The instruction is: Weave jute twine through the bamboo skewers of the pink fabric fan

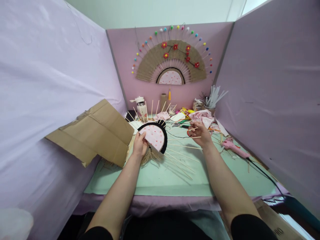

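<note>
My left hand grips the left edge of a half-round piece covered in pink dotted fabric, its thumb on the front. A black band runs round the curved edge, and thin wooden sticks fan out from it. The piece is held tilted above the table. To the right, my right hand is closed, fingers pinched near the stick tips. A thin black cord runs from the band toward that hand. Whether the fingers hold the cord or a stick is too small to tell.
A pink glue gun with a black cable lies at right. Cardboard leans at left. Behind are a bottle, crumpled pink fabric and a container of white strips. A finished fan hangs on the back wall.
</note>
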Demonstrator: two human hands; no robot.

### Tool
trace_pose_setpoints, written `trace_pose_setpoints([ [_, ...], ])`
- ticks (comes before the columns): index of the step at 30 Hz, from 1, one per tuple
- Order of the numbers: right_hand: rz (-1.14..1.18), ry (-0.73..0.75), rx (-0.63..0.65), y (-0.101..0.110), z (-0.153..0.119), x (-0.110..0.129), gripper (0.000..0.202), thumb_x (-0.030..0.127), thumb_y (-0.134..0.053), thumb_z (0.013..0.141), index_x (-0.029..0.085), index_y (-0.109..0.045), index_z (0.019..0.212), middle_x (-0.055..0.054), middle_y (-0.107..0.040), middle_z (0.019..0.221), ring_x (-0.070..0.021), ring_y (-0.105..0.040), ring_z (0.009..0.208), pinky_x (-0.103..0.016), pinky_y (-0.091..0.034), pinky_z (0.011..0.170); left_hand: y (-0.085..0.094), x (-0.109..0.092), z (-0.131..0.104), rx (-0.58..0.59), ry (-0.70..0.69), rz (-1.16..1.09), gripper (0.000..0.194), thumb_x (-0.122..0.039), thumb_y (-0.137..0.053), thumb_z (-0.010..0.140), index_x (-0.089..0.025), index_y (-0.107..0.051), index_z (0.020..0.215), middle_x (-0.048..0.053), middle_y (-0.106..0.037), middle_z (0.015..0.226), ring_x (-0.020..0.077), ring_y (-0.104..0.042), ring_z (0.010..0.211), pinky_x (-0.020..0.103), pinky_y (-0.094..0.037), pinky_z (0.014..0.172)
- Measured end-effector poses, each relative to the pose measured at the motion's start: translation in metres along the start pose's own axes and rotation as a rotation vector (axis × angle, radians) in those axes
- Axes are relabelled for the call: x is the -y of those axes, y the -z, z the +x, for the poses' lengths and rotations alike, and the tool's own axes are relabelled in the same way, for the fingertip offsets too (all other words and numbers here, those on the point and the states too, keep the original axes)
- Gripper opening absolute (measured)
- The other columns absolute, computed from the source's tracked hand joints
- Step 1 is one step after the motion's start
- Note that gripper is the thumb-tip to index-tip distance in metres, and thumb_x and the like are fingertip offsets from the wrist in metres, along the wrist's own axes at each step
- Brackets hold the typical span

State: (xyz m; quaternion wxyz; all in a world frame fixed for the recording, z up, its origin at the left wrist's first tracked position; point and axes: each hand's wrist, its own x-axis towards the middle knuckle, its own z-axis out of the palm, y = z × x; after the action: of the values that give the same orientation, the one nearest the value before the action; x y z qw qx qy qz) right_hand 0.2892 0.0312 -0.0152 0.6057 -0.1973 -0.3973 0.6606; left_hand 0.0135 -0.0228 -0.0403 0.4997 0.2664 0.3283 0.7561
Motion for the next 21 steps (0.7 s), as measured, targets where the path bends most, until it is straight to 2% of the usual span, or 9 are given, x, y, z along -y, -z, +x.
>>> trace_pose_setpoints([
  [3, 0.105, -0.008, 0.016, -0.003, -0.002, -0.004, 0.016, 0.022, -0.059, 0.068, 0.021, -0.043, 0.068, 0.003, -0.053, 0.073, -0.0071, -0.037, 0.051, -0.021, -0.026, 0.043, 0.000, -0.001, -0.001, 0.026, -0.007, -0.012, 0.021, -0.016, -0.065, 0.070, -0.021, -0.059, 0.089, -0.001, -0.066, 0.085, 0.0099, -0.060, 0.074, 0.022, -0.047, 0.071],
  [7, 0.094, -0.084, 0.075, -0.006, -0.002, -0.010, 0.025, 0.024, -0.059, 0.070, 0.020, -0.035, 0.062, 0.005, -0.038, 0.058, -0.0071, -0.030, 0.045, -0.022, -0.028, 0.045, 0.000, -0.001, -0.001, 0.034, -0.016, -0.012, 0.022, -0.019, -0.066, 0.070, -0.021, -0.058, 0.090, -0.001, -0.065, 0.085, 0.0097, -0.060, 0.073, 0.023, -0.047, 0.070],
  [11, 0.027, -0.187, 0.203, -0.013, -0.001, -0.022, 0.033, 0.025, -0.061, 0.072, 0.020, -0.031, 0.059, 0.008, -0.025, 0.049, -0.0068, -0.021, 0.041, -0.021, -0.022, 0.042, 0.001, 0.000, -0.001, 0.053, -0.027, -0.019, 0.024, -0.021, -0.069, 0.069, -0.020, -0.057, 0.091, -0.001, -0.065, 0.086, 0.0097, -0.060, 0.072, 0.023, -0.047, 0.069],
  [14, -0.093, -0.290, 0.275, -0.023, -0.006, -0.035, 0.028, 0.025, -0.065, 0.072, 0.021, -0.038, 0.064, 0.010, -0.020, 0.046, -0.0058, -0.017, 0.040, -0.020, -0.015, 0.040, 0.001, 0.000, -0.002, 0.058, -0.033, -0.027, 0.024, -0.021, -0.069, 0.070, -0.020, -0.058, 0.091, -0.001, -0.066, 0.086, 0.0100, -0.061, 0.073, 0.024, -0.048, 0.070],
  [17, -0.290, -0.353, 0.352, -0.036, -0.015, -0.048, 0.019, 0.030, -0.067, 0.074, 0.020, -0.053, 0.083, 0.011, -0.023, 0.046, -0.0055, -0.018, 0.040, -0.020, -0.014, 0.041, 0.000, 0.001, -0.003, 0.058, -0.029, -0.031, 0.022, -0.019, -0.068, 0.070, -0.020, -0.058, 0.090, -0.001, -0.066, 0.086, 0.0100, -0.061, 0.073, 0.023, -0.048, 0.070],
  [19, -0.399, -0.355, 0.401, -0.044, -0.021, -0.055, 0.028, 0.035, -0.066, 0.075, 0.018, -0.057, 0.096, 0.010, -0.029, 0.047, -0.0055, -0.020, 0.041, -0.021, -0.014, 0.041, 0.000, 0.001, -0.003, 0.059, -0.022, -0.028, 0.021, -0.018, -0.067, 0.071, -0.019, -0.058, 0.090, -0.001, -0.066, 0.085, 0.0097, -0.061, 0.073, 0.022, -0.048, 0.070],
  [21, -0.466, -0.349, 0.412, -0.049, -0.025, -0.060, 0.034, 0.037, -0.067, 0.074, 0.016, -0.059, 0.099, 0.009, -0.035, 0.049, -0.0052, -0.021, 0.042, -0.021, -0.014, 0.041, 0.001, 0.002, -0.002, 0.049, -0.013, -0.022, 0.019, -0.016, -0.066, 0.071, -0.019, -0.058, 0.089, -0.001, -0.066, 0.084, 0.0091, -0.060, 0.072, 0.021, -0.048, 0.068],
])
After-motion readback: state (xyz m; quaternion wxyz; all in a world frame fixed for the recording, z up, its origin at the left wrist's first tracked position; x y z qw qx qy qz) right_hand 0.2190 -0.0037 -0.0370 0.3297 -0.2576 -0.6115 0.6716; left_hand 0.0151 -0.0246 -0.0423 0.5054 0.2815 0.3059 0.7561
